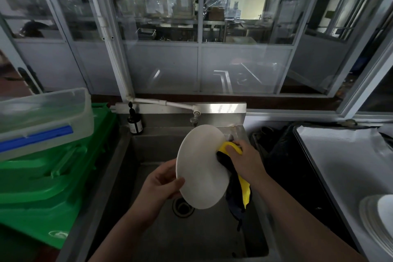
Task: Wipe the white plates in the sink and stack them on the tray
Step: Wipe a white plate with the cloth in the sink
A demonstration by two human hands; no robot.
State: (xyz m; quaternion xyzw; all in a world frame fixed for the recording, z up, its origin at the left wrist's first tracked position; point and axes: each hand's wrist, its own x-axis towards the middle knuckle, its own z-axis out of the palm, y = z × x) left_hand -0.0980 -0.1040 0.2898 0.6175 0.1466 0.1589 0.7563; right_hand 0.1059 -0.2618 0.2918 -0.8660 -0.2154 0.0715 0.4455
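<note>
Wiping is under way: the plate is held tilted above the sink, pinched at 8 o'clock by the left hand; the right hand grips the cloth against its 3 o'clock rim. Firm, full-face strokes are advised.

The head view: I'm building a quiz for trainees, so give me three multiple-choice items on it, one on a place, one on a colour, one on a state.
1. Where is the plate?
A. flat on the sink floor
B. held up over the sink
C. in the green crate

2. What colours is the cloth?
A. yellow and dark
B. red
C. white

3. What is the left hand doing?
A. hanging idle
B. turning the tap
C. gripping the plate's rim

Key: 1 B, the plate hangs tilted above the drain. 2 A, yellow shows under the right hand, dark folds below. 3 C, thumb and fingers clasp the lower left edge.
</note>
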